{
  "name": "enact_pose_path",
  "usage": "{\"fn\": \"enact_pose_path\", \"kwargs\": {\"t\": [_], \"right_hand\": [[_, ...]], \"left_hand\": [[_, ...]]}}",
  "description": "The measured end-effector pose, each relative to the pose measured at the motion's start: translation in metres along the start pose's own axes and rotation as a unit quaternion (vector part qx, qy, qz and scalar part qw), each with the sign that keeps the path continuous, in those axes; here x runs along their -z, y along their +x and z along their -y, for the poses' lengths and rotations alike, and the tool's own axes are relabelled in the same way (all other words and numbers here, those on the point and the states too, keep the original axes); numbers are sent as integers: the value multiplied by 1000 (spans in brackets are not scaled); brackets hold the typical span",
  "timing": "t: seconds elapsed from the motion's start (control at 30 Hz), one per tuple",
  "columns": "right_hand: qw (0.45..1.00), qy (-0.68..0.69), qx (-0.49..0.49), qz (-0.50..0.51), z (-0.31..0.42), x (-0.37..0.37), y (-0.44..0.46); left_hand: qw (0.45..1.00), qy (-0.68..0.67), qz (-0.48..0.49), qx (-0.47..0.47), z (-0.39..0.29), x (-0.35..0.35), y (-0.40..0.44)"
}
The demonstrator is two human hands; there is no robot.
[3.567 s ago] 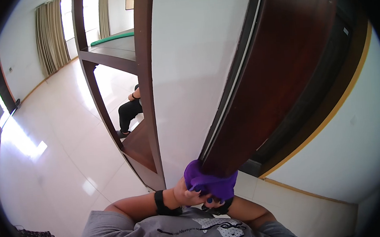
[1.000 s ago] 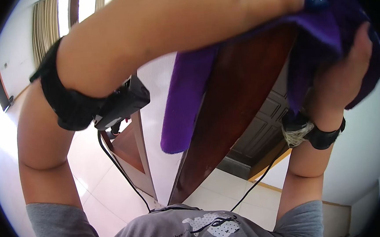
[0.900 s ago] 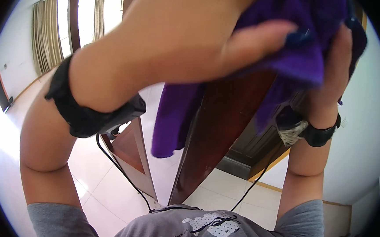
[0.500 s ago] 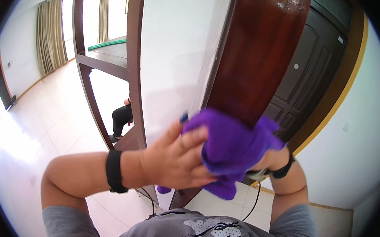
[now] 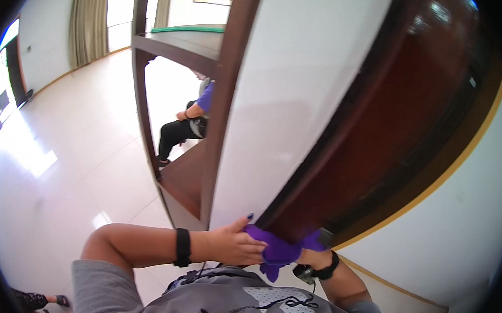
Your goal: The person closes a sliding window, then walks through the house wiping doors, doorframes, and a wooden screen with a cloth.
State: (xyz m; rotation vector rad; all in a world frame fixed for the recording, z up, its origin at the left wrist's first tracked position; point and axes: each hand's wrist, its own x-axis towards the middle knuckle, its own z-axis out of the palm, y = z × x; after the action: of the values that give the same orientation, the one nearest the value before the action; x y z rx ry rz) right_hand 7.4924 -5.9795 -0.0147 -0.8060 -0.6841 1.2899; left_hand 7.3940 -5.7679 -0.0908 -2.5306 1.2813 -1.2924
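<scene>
A purple cloth (image 5: 280, 251) is wrapped round the lower visible part of a glossy dark-red wooden panel (image 5: 376, 118), close to my chest. My left hand (image 5: 234, 244) presses the cloth from the left side, its fingers lying over the fabric and the thumb pointing up. On the right side my right hand (image 5: 310, 258) holds the other end of the cloth; its fingers are mostly hidden behind fabric and panel. Both wrists wear black straps.
Left of the panel stand a white wall face (image 5: 291, 66) and a brown open shelf frame (image 5: 226, 100). Through it a seated person (image 5: 187, 123) shows. Another person's feet (image 5: 54, 304) are at the lower left. A dark door frame (image 5: 427, 173) is on the right.
Both hands, raised high with the cloth a second ago, have come down along the panel to near my chest. The view has shifted, showing more of the seated person.
</scene>
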Motion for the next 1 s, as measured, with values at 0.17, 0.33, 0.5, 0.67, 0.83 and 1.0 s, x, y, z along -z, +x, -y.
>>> {"fn": "enact_pose_path", "kwargs": {"t": [0.17, 0.33, 0.5, 0.67, 0.83, 1.0], "right_hand": [[894, -427, 103, -92, 22, -10, -12], [864, -427, 225, -144, 94, -93, 46], [657, -615, 381, -210, 145, -63, 64], [735, -530, 303, -295, 69, -49, 72], [815, -409, 284, -297, 0, -83, 62], [787, -515, 271, -206, 3, -87, 43]], "left_hand": [[999, -32, -39, 18, 29, 9, 35], [992, -51, -84, 83, 96, 116, 60], [997, 12, 11, 69, 132, 117, 84], [997, -4, 69, 44, 112, 118, 25], [835, -427, 224, 265, 57, 163, 34], [893, -299, 200, 271, 23, 171, 41]]}}
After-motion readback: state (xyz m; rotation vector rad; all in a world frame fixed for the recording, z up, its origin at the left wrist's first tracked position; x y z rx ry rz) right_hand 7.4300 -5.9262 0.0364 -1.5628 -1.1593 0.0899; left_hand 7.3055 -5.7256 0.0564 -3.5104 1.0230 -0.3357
